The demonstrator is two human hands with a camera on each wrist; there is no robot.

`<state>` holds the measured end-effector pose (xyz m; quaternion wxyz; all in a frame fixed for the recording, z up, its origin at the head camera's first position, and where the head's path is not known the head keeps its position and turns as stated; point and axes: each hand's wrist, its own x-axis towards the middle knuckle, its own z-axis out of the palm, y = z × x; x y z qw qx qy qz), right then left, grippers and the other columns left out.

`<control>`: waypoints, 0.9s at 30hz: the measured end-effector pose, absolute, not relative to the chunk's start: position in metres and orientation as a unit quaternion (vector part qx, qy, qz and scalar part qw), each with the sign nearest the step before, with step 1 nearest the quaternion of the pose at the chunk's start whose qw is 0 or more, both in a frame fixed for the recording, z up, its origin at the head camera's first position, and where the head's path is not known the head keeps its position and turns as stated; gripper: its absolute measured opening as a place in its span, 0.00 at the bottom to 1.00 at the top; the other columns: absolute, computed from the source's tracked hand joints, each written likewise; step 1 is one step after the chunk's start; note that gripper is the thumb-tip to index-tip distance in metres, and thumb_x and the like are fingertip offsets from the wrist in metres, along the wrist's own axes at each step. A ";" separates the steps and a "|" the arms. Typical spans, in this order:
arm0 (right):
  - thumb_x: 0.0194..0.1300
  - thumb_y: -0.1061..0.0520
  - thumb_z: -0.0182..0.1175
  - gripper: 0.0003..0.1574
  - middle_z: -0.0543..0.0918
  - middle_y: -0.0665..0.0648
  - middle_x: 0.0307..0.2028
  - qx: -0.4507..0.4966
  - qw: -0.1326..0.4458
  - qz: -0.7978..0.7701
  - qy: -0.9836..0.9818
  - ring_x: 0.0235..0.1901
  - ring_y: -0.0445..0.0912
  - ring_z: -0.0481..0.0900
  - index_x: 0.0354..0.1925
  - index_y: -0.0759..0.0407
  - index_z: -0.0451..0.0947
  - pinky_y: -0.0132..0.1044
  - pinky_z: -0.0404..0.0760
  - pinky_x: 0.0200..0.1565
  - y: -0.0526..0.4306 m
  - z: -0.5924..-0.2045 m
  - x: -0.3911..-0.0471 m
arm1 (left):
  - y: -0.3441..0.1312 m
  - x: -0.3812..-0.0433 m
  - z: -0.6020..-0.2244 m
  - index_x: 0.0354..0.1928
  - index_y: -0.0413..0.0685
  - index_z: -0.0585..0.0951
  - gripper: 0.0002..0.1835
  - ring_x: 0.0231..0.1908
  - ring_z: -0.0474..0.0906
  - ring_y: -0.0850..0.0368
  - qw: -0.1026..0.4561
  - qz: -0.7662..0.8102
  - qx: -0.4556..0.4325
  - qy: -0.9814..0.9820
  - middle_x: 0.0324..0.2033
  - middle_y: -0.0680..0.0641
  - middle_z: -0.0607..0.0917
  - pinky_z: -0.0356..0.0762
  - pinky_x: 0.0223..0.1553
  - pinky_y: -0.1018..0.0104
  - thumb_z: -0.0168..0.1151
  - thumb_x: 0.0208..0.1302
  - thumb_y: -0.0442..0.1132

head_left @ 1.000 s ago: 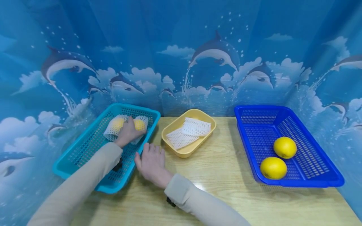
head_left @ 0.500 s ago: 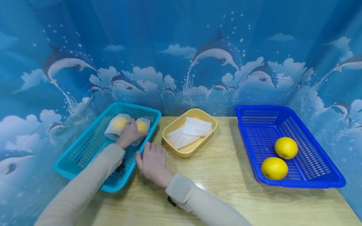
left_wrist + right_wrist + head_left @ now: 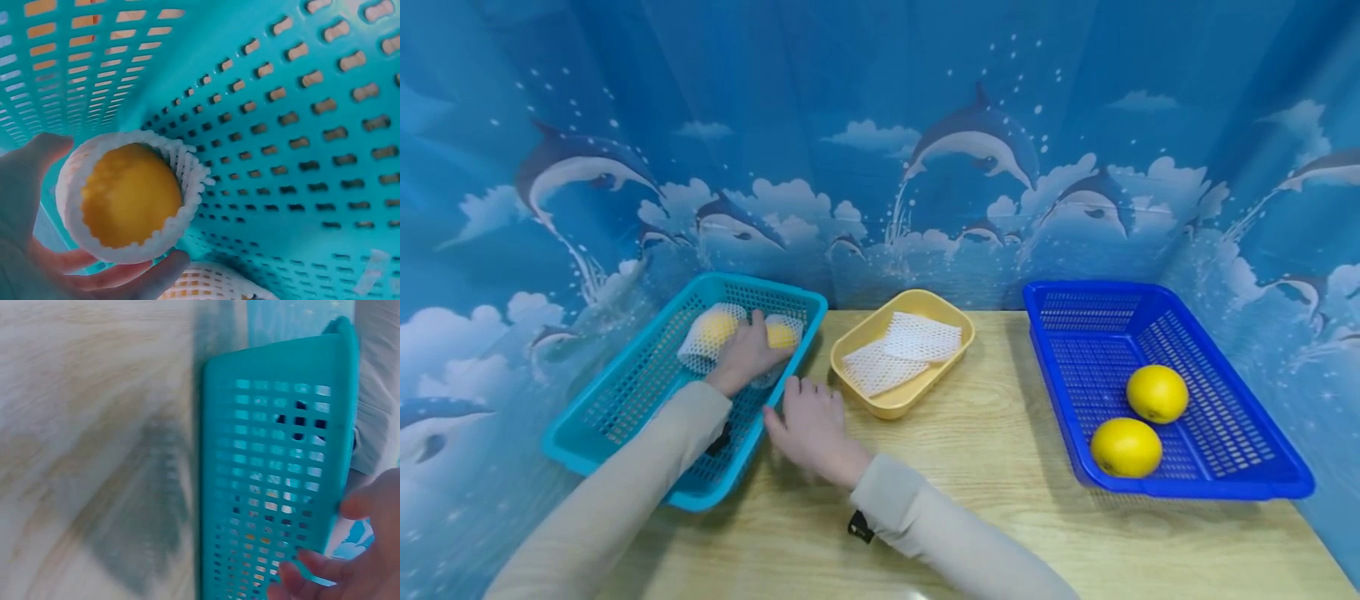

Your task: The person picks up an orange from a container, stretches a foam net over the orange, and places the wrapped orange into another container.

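In the teal basket [image 3: 601, 390], my left hand [image 3: 747, 357] reaches in among the netted fruit. Thumb and fingers bend round a yellow citrus fruit [image 3: 131, 194] in a white foam net [image 3: 78, 206], the thumb on one side and the fingertips beneath it. Another netted citrus fruit [image 3: 711, 335] lies to its left. My right hand [image 3: 812, 429] is just outside the basket's right side, its fingers loosely bent and the fingertips at the rim; nothing is held in it.
Flat white foam nets [image 3: 921, 336] lie in a small yellow tray [image 3: 891, 407] at the table's middle. To the right, a blue basket [image 3: 1071, 367] holds two bare yellow citrus fruits [image 3: 1156, 393]. A dolphin-print curtain [image 3: 880, 150] hangs behind the wooden table [image 3: 970, 467].
My left hand and the netted fruit within its fingers have shifted slightly right inside the teal basket. My right hand has moved a little to the right.
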<state>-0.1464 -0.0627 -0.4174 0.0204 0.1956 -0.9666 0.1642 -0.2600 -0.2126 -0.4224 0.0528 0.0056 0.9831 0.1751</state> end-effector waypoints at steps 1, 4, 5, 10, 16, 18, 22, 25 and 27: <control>0.74 0.36 0.45 0.29 0.81 0.58 0.45 0.202 0.014 0.171 -0.964 0.45 0.52 0.78 0.53 0.58 0.73 0.45 0.75 0.45 -0.060 -0.414 -0.146 | -0.212 -0.260 -0.421 0.75 0.29 0.45 0.57 0.52 0.74 0.26 0.048 0.168 0.007 0.985 0.67 0.19 0.58 0.78 0.42 0.39 0.59 0.63 0.64; 0.73 0.37 0.49 0.26 0.81 0.56 0.44 0.216 0.003 0.178 -0.960 0.43 0.51 0.77 0.52 0.56 0.73 0.44 0.75 0.43 -0.050 -0.406 -0.145 | -0.210 -0.259 -0.417 0.73 0.30 0.53 0.52 0.48 0.76 0.27 0.017 0.145 0.017 0.989 0.64 0.21 0.63 0.79 0.39 0.39 0.61 0.63 0.62; 0.72 0.37 0.50 0.25 0.81 0.56 0.44 0.220 0.001 0.181 -0.959 0.43 0.51 0.77 0.50 0.54 0.74 0.43 0.75 0.42 -0.047 -0.403 -0.144 | -0.210 -0.259 -0.415 0.72 0.31 0.56 0.50 0.46 0.77 0.28 0.005 0.135 0.021 0.991 0.62 0.22 0.66 0.79 0.37 0.39 0.62 0.63 0.61; 0.70 0.41 0.55 0.16 0.80 0.50 0.36 0.241 0.028 0.201 -0.949 0.35 0.47 0.76 0.40 0.50 0.78 0.38 0.74 0.33 -0.026 -0.389 -0.143 | -0.203 -0.254 -0.398 0.66 0.35 0.67 0.39 0.38 0.79 0.35 -0.055 0.102 0.049 0.992 0.53 0.28 0.75 0.80 0.27 0.45 0.60 0.65 0.58; 0.67 0.47 0.59 0.12 0.78 0.48 0.25 0.254 0.097 0.245 -0.931 0.25 0.43 0.74 0.30 0.51 0.79 0.35 0.70 0.23 0.003 -0.374 -0.145 | -0.188 -0.236 -0.370 0.55 0.40 0.78 0.23 0.31 0.77 0.40 -0.169 0.043 0.162 0.971 0.39 0.35 0.82 0.77 0.22 0.50 0.61 0.67 0.49; 0.65 0.48 0.60 0.11 0.76 0.46 0.21 0.251 0.119 0.257 -0.926 0.22 0.42 0.72 0.28 0.51 0.79 0.34 0.69 0.22 0.014 -0.370 -0.145 | -0.181 -0.228 -0.363 0.46 0.39 0.82 0.16 0.24 0.75 0.43 -0.229 0.023 0.211 0.950 0.31 0.38 0.81 0.74 0.18 0.53 0.62 0.66 0.46; 0.63 0.52 0.61 0.08 0.70 0.43 0.16 0.238 0.147 0.275 -0.920 0.17 0.39 0.67 0.26 0.49 0.77 0.34 0.66 0.20 0.039 -0.360 -0.146 | -0.163 -0.212 -0.355 0.32 0.41 0.82 0.11 0.18 0.70 0.48 -0.324 -0.013 0.285 0.902 0.21 0.42 0.78 0.67 0.14 0.59 0.65 0.63 0.42; 0.63 0.54 0.61 0.08 0.70 0.44 0.16 0.225 0.146 0.280 -0.922 0.17 0.39 0.66 0.26 0.50 0.77 0.35 0.66 0.20 0.060 -0.353 -0.145 | -0.146 -0.199 -0.353 0.26 0.43 0.78 0.13 0.18 0.69 0.50 -0.349 -0.032 0.309 0.884 0.18 0.46 0.75 0.63 0.13 0.63 0.65 0.61 0.44; 0.63 0.53 0.60 0.08 0.71 0.45 0.16 0.212 0.136 0.277 -0.927 0.17 0.40 0.66 0.27 0.50 0.77 0.35 0.66 0.19 0.073 -0.348 -0.144 | -0.134 -0.189 -0.352 0.24 0.45 0.77 0.14 0.17 0.69 0.51 -0.350 -0.036 0.313 0.882 0.17 0.47 0.76 0.64 0.13 0.64 0.65 0.60 0.46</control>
